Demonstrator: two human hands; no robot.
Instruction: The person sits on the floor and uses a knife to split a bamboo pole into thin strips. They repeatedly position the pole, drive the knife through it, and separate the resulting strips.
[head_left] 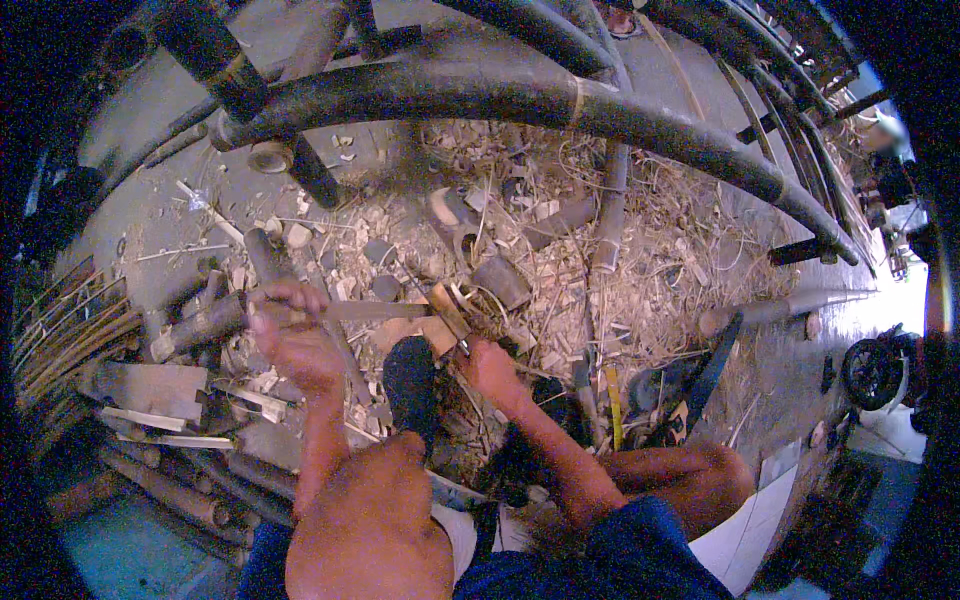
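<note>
My left hand (295, 330) is closed around one end of a flat, straight, brownish-grey bar (378, 312), a blade or a handle; I cannot tell which. The bar's far end meets a short yellowish wooden piece (447, 310) standing at a slant in front of me. My right hand (492, 372) is closed at the lower end of this piece, where a small metallic glint shows. Its fingers partly hide what they grip. A pale wooden surface (405, 333) lies beneath the bar, and a dark rounded length (408, 385) stands between my forearms.
Shavings and chips (660, 290) cover the floor, with dark bamboo offcuts (503, 282) among them. A long curved bamboo pole (430, 92) crosses the far side. Bundled strips (80, 345) and stacked poles (160, 485) lie left. A yellow strip (614, 405) and a wheel (872, 373) are right.
</note>
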